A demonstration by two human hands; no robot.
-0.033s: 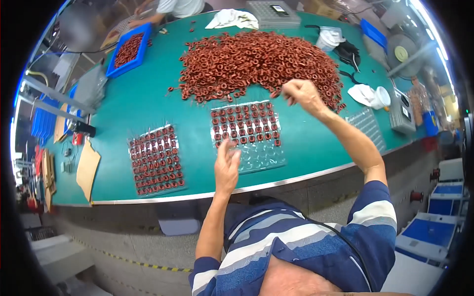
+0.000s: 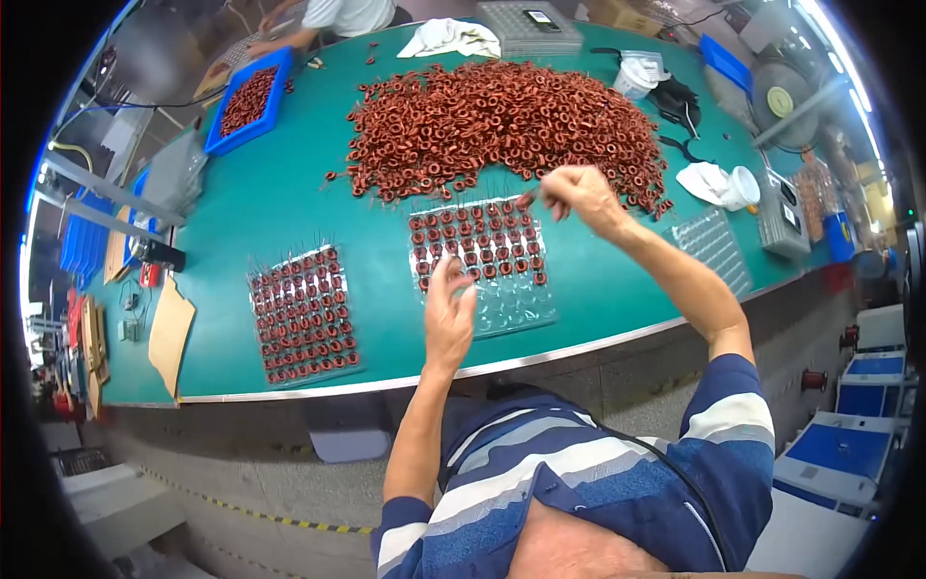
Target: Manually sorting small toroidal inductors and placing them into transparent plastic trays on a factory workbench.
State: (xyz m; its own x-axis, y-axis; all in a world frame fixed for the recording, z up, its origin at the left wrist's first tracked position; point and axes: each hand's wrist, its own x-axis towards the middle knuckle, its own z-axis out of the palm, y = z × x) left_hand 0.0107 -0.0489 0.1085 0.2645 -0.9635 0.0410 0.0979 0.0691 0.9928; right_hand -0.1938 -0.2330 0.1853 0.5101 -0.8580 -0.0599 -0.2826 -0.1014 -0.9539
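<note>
Pinching a red ring (image 2: pixel 526 201) in the right hand (image 2: pixel 582 198), fingertips together, at the top right corner of a clear tray (image 2: pixel 509 314). Holding the left hand (image 2: pixel 449 314) over the left side of the same tray, fingers bent and blurry; cannot tell if closed on anything. Inside that tray, many rows of small rings (image 2: pixel 486 257) in little cups, with bare cups near the bottom edge. Off to the left, well apart, a full tray (image 2: pixel 350 318) of red rings, with thin wires poking up. Just past the middle tray, a great big heap (image 2: pixel 502 125) of loose rings, spread wide on the green table (image 2: pixel 222 212). Near the far left corner, a blue bin (image 2: pixel 241 140) with more red bits inside. To the right, another clear tray (image 2: pixel 714 251), then a white cup (image 2: pixel 743 188) on its side beside a white cloth (image 2: pixel 702 181). At the far edge, a crumpled rag (image 2: pixel 449 39) next to stacked clear trays (image 2: pixel 531 41). Beyond, at the top left, a person in a white shirt (image 2: pixel 342 13).
</note>
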